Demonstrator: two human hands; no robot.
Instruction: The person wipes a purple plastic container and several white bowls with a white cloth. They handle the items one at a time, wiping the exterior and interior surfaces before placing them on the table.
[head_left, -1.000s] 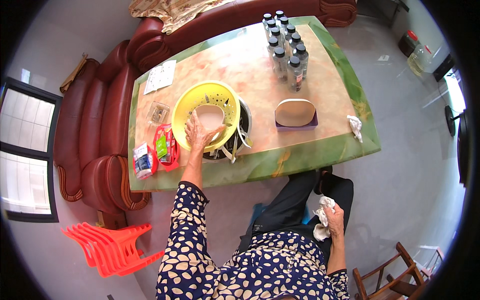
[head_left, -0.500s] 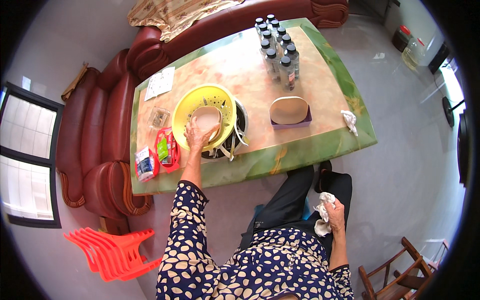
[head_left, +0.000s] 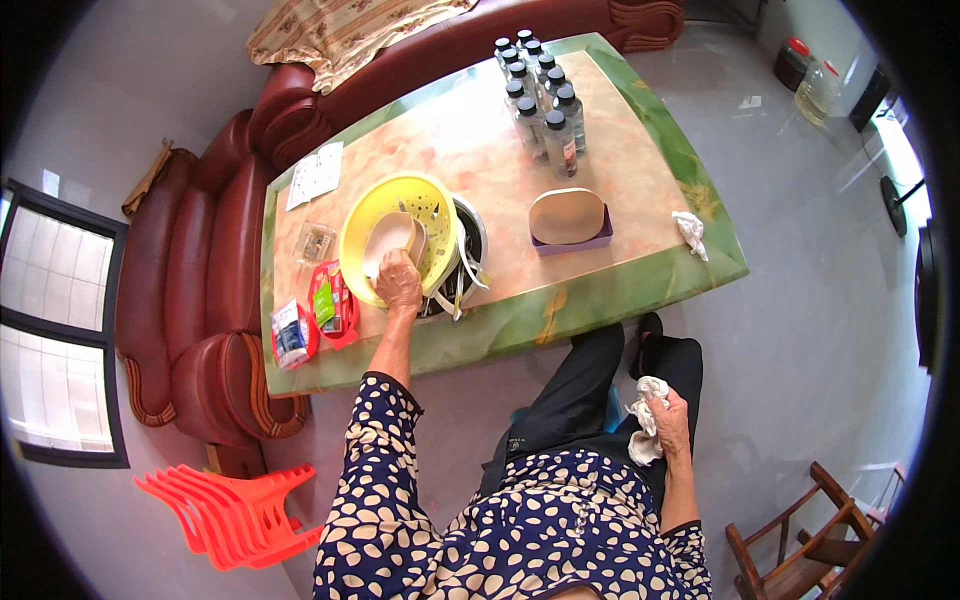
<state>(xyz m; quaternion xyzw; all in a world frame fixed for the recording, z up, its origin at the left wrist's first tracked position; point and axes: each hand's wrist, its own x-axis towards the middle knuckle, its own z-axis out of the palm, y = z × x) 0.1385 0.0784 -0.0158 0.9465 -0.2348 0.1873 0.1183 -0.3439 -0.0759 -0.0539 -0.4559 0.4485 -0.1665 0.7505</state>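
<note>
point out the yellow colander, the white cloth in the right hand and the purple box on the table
Yellow colander (head_left: 374,202): head view, on its inner wall, upper left.
White cloth (head_left: 646,449): head view, on its lower bunch.
Purple box (head_left: 574,245): head view, on its near side wall.

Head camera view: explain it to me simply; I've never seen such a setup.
No robot here: these are a person's own bare hands. The picture comes from the left of two fisheye cameras worn on the head, looking down, so edges bend.

The left hand touches the near edge of a pale container inside a yellow colander; how firmly is hard to tell. The right hand holds a white cloth above the lap.

On the table also stand dark-capped bottles and a purple box, with a crumpled white piece near the right edge.
</note>
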